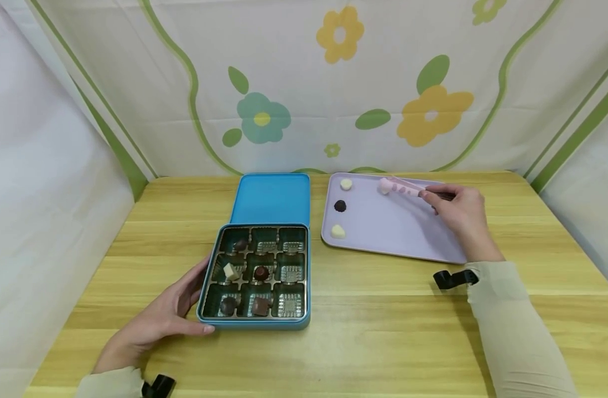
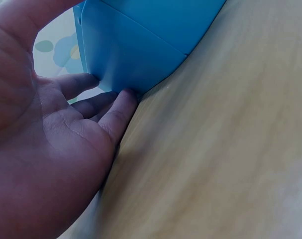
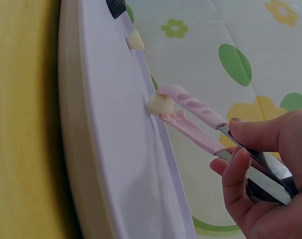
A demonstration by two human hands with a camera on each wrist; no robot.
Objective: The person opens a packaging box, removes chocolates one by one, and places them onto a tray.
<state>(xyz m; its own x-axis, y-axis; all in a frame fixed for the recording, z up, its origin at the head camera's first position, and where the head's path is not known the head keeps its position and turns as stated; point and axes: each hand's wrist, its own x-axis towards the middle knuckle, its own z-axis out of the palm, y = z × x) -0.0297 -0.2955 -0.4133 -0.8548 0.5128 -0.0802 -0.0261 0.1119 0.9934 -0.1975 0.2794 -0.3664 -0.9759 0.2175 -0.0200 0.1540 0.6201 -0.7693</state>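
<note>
Head view, blue tin (image 1: 264, 325) between hands (image 1: 159, 318) (image 1: 460, 213)

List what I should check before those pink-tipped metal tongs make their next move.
1. Right hand holding the pink-tipped metal tongs: ok.
2. Tongs' tips at a rounded white chocolate by the far edge of the pale purple rectangular tray: ok.
3. Grip on that chocolate firm: cannot tell.
4. Left hand touching the blue rectangular box: ok.
5. Blue rectangular lid open, off the box's compartments: ok.
</note>
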